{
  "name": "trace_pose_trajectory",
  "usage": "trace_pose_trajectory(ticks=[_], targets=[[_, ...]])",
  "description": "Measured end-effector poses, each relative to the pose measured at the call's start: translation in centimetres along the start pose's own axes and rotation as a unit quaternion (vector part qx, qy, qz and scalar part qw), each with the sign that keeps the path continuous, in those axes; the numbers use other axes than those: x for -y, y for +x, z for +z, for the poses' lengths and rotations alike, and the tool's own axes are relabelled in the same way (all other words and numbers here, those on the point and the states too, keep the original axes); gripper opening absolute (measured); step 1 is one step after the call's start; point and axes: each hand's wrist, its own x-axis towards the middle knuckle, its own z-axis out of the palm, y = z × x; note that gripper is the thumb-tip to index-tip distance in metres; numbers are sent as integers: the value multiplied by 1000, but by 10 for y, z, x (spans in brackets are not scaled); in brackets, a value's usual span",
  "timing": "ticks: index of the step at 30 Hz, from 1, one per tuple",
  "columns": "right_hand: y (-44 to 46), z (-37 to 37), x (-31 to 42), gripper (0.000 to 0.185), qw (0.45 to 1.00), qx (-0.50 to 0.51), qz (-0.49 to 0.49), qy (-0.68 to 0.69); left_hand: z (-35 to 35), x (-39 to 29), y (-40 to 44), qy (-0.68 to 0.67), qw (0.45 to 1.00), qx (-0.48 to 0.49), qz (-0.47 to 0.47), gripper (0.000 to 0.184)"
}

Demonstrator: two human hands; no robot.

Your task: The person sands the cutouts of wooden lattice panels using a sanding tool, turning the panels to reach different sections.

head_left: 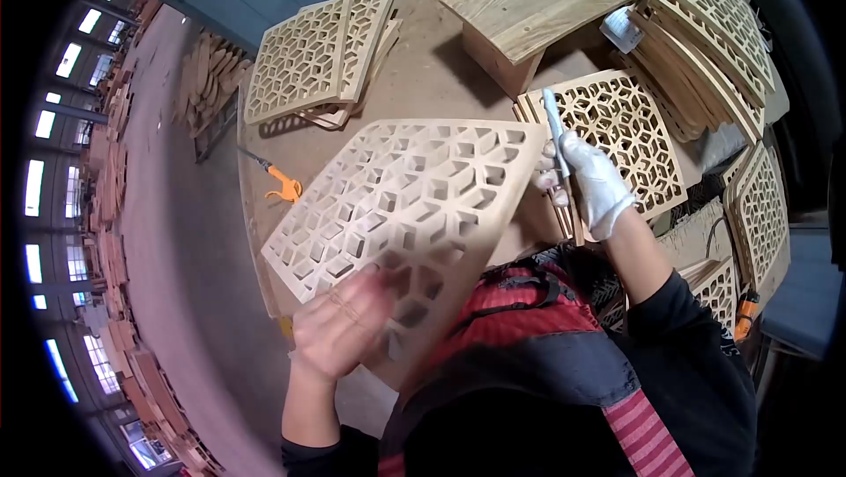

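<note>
A pale wooden lattice panel is held tilted in front of my body, its lower part smeared by motion. My bare left hand is on its lower left edge; the fingertips are blurred. My right hand, in a white glove, is closed around a light blue-grey folded strip beside the panel's right edge. The gloved fingertips show near that edge; whether they also touch the panel I cannot tell. Another lattice panel lies on the table behind my right hand.
Lattice panels are stacked at the table's back left and right. A wooden board rests on a block at the back. An orange air gun lies at the left edge. An orange tool is at the lower right.
</note>
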Motion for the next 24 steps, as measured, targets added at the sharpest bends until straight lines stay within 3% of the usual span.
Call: trace_pose_trajectory(ticks=[1, 2, 5, 8, 10, 12, 13, 17, 24], targets=[[4, 4, -5, 38, 995, -63, 2, -74, -1, -1, 0, 10, 1000, 13, 16, 14], [10, 3, -12, 39, 999, -26, -7, -41, -1, -1, -1, 14, 1000, 15, 19, 14], [16, 17, -13, 30, 997, -58, 15, 40, -3, -1, -2, 15, 999, 12, 29, 13], [17, 17, -14, 32, 996, -44, -27, 70, -4, -1, -3, 3, 999, 24, 30, 13], [15, 20, -10, 32, 997, -50, -44, 40, -2, 1, -4, 15, 999, 22, 42, 12], [21, 12, -11, 33, 997, 11, -48, 52, -1, 3, -5, 26, 998, 15, 52, 12], [17, 18, -10, 33, 997, -52, -56, 14, 0, 4, -6, 31, 998, 11, 55, 12], [17, 19, -14, 33, 994, -36, -62, 80, 0, 3, -8, 43, 997, 11, 58, 12], [15, 18, -15, 34, 994, -26, -81, 64, -2, 3, -6, 63, 995, 14, 69, 11]])
